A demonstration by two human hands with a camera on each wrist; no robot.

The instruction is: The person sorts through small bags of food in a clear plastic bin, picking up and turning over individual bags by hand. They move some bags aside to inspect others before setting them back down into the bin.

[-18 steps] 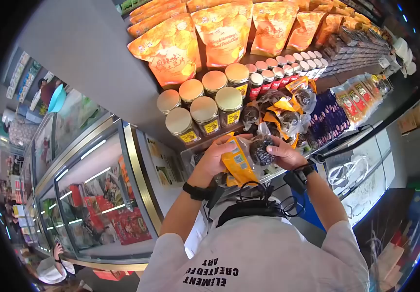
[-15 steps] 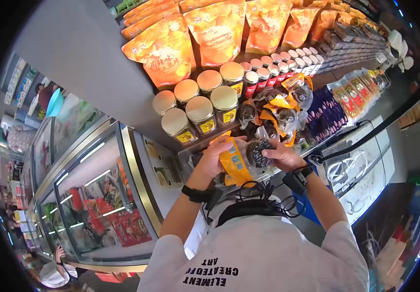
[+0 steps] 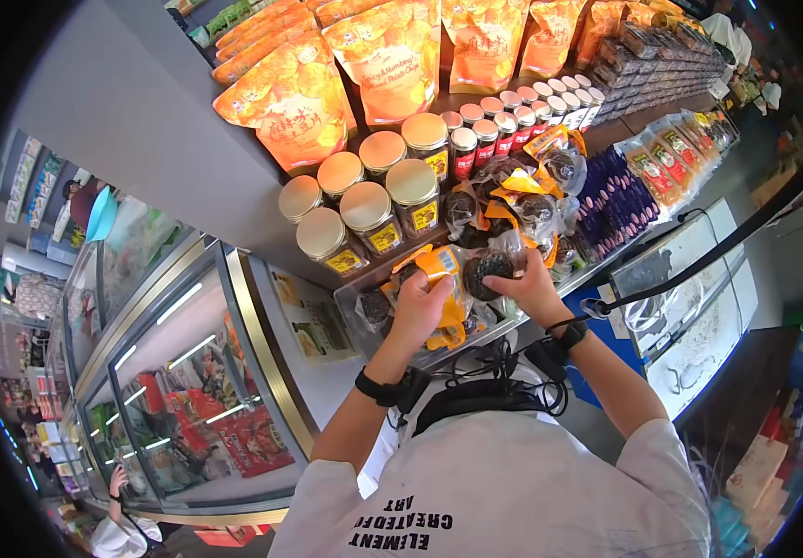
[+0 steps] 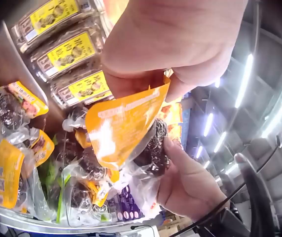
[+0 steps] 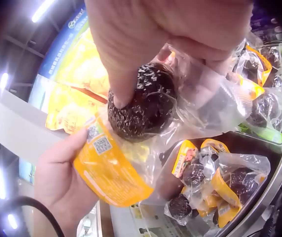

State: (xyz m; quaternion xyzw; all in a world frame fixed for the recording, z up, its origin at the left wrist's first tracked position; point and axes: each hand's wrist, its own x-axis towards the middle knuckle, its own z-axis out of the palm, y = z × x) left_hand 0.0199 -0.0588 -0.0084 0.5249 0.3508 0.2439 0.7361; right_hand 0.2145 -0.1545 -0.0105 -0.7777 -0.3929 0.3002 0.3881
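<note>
Both hands hold one clear plastic packet with a dark, round, wrinkled lump (image 3: 487,274) inside and an orange label (image 5: 112,170) at one end. My left hand (image 3: 420,312) pinches the orange end between thumb and fingers. On the other side, my right hand (image 3: 534,290) grips the dark lump, its thumb (image 5: 123,91) pressed on the front. The packet is above a clear tray (image 3: 350,302) of similar packets (image 5: 225,182). In the left wrist view, the orange label (image 4: 123,128) hangs beneath the left hand and partly covers the lump.
Behind the hands stand jars with metal lids (image 3: 366,206), small red-labelled jars (image 3: 485,139) and tall orange chip bags (image 3: 378,60). More packets (image 3: 532,209) pile up beside purple packets (image 3: 615,200). A glass display case (image 3: 187,372) is at left; a dark strap (image 3: 727,246) crosses the right side.
The head view has shifted, so the shelf goods appear farther left. The orange label, earlier facing the head camera broadside, is now turned and partly covered by the left hand. Both hands keep their hold.
</note>
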